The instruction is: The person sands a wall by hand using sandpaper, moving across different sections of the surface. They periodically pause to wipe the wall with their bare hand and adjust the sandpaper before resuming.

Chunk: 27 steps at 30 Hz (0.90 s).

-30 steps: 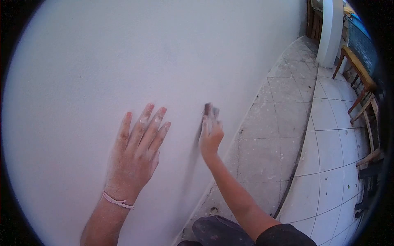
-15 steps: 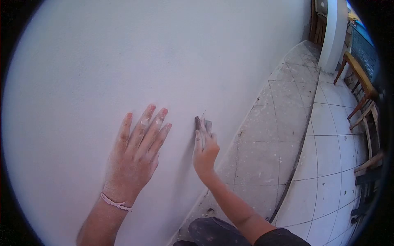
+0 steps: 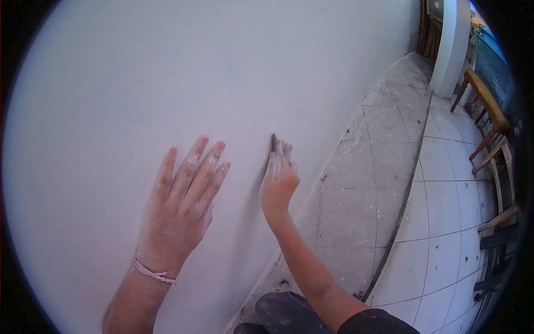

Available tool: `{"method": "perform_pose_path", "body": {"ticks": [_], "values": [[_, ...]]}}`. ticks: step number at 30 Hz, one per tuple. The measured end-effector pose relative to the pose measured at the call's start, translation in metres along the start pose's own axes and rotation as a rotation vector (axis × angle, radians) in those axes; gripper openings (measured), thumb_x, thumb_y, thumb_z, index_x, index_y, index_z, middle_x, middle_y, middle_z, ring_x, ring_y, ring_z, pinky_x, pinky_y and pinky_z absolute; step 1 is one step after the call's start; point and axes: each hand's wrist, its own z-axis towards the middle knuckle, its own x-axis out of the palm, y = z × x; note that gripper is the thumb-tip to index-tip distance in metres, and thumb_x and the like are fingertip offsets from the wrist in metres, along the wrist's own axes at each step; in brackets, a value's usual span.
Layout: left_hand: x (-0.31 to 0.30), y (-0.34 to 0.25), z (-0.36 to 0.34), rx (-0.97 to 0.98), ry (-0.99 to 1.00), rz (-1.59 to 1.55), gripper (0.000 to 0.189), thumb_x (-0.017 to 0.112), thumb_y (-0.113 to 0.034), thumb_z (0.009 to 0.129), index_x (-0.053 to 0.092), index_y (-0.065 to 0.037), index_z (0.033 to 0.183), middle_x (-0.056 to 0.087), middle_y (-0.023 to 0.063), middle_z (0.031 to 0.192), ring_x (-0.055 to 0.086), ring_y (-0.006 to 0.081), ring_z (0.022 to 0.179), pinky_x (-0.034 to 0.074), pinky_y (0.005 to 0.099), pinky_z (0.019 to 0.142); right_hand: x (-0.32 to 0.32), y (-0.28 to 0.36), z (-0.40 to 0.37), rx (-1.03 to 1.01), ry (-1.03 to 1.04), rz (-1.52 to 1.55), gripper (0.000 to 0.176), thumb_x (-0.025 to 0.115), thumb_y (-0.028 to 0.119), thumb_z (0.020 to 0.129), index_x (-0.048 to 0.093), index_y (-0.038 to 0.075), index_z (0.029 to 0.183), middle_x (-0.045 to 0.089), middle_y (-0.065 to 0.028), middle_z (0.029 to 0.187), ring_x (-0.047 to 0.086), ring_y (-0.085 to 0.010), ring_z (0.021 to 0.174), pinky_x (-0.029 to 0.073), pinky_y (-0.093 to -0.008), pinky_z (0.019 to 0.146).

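We are facing a pale, nearly smooth wall [image 3: 167,72], which is filling the view from 7 o'clock round to 1 o'clock. At 8 o'clock, we are laying the left hand [image 3: 178,206] flat on this surface, its fingers spread and gripping nothing. A pale wristband [image 3: 153,271] is circling that wrist. Near centre, our right hand [image 3: 280,181] is pinching a dark piece [image 3: 273,142] at the hand's 12 o'clock; blur is hiding its full outline, and we cannot tell how firmly it is pressing on the wall. A soft shadow is falling at the hand's 7 o'clock.

Along the wall's foot, a grey tiled strip [image 3: 347,217] is running from 6 o'clock to 2 o'clock, bearing white specks. Brighter tiles [image 3: 442,209] are adjoining it at 4 o'clock. A white pillar [image 3: 451,50] is standing at 2 o'clock, a yellowish-topped seat [image 3: 487,103] is standing between 2 and 3 o'clock, and a dark-sleeved arm [image 3: 317,284] is entering from 5 o'clock.
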Motion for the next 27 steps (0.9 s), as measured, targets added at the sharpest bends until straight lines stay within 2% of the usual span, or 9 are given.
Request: {"method": "perform_pose_path", "body": {"ticks": [1,4,7,10,13,16,19,22,27], "values": [[0.001,0.001,0.000,0.002,-0.006,0.003,0.054,0.061,-0.037,0.090,0.045,-0.033,0.141,0.030,-0.0056,0.157,0.022,0.0159,0.147,0.009,0.0459,0.125,0.001,-0.001,-0.008,-0.057,-0.033,0.000,0.039,0.054,0.008,0.094,0.059,0.006,0.133,0.069,-0.0143,0.109,0.050,-0.0273,0.073,0.046,-0.0357,0.071],[-0.002,0.001,0.002,-0.001,-0.006,-0.010,0.055,0.061,-0.037,0.089,0.045,-0.032,0.141,0.031,-0.0055,0.156,0.023,0.0159,0.147,0.009,0.0458,0.125,-0.004,-0.002,-0.022,0.029,0.071,0.013,0.036,0.054,0.009,0.095,0.062,0.007,0.130,0.067,-0.0192,0.098,0.058,-0.0259,0.076,0.048,-0.0361,0.072],[0.000,0.001,0.000,0.007,-0.020,0.000,0.053,0.061,-0.037,0.089,0.047,-0.032,0.140,0.032,-0.0055,0.156,0.023,0.0159,0.147,0.009,0.0458,0.125,0.002,0.002,0.008,0.094,0.025,-0.016,0.035,0.055,0.007,0.094,0.062,0.005,0.129,0.068,-0.0184,0.106,0.058,-0.0264,0.078,0.049,-0.0340,0.075],[-0.001,0.001,0.000,0.009,-0.023,-0.023,0.050,0.061,-0.035,0.090,0.049,-0.032,0.138,0.034,-0.0055,0.155,0.023,0.0159,0.147,0.009,0.0459,0.125,0.013,-0.002,0.011,0.038,-0.066,0.024,0.038,0.056,0.005,0.093,0.060,0.004,0.131,0.065,-0.0187,0.098,0.053,-0.0265,0.076,0.047,-0.0369,0.071],[0.000,0.003,0.002,0.006,-0.040,-0.041,0.048,0.060,-0.034,0.091,0.050,-0.030,0.137,0.034,-0.0053,0.155,0.023,0.0165,0.146,0.010,0.0463,0.125,0.004,0.008,-0.028,-0.086,-0.032,0.029,0.035,0.054,0.005,0.094,0.061,0.002,0.128,0.066,-0.0204,0.105,0.055,-0.0288,0.078,0.048,-0.0382,0.073],[0.000,0.002,0.001,0.006,-0.038,-0.025,0.048,0.060,-0.034,0.091,0.050,-0.028,0.138,0.035,-0.0046,0.154,0.024,0.0168,0.146,0.010,0.0466,0.124,0.007,0.007,-0.017,-0.037,-0.037,0.043,0.032,0.055,0.007,0.095,0.064,0.003,0.125,0.065,-0.0211,0.121,0.060,-0.0284,0.085,0.049,-0.0365,0.077],[0.000,0.001,0.001,0.000,-0.059,-0.063,0.049,0.061,-0.034,0.090,0.050,-0.027,0.137,0.035,-0.0037,0.154,0.024,0.0168,0.146,0.010,0.0467,0.124,0.010,0.007,0.011,0.015,-0.046,0.025,0.032,0.055,0.007,0.095,0.064,0.003,0.125,0.064,-0.0216,0.122,0.062,-0.0289,0.089,0.050,-0.0363,0.080],[0.002,0.001,-0.002,0.015,-0.066,-0.080,0.051,0.062,-0.034,0.088,0.051,-0.026,0.137,0.035,-0.0030,0.154,0.024,0.0168,0.146,0.010,0.0468,0.125,0.014,0.010,0.011,-0.040,-0.112,-0.004,0.032,0.054,0.004,0.094,0.063,-0.001,0.124,0.063,-0.0209,0.122,0.058,-0.0323,0.082,0.049,-0.0401,0.076],[0.003,0.001,-0.001,0.014,-0.066,-0.044,0.053,0.063,-0.035,0.088,0.050,-0.026,0.138,0.035,-0.0029,0.154,0.025,0.0171,0.146,0.010,0.0466,0.125,0.010,0.012,-0.011,-0.105,-0.079,0.016,0.031,0.054,0.008,0.096,0.063,-0.001,0.124,0.066,-0.0232,0.110,0.062,-0.0331,0.087,0.049,-0.0400,0.075]]}}
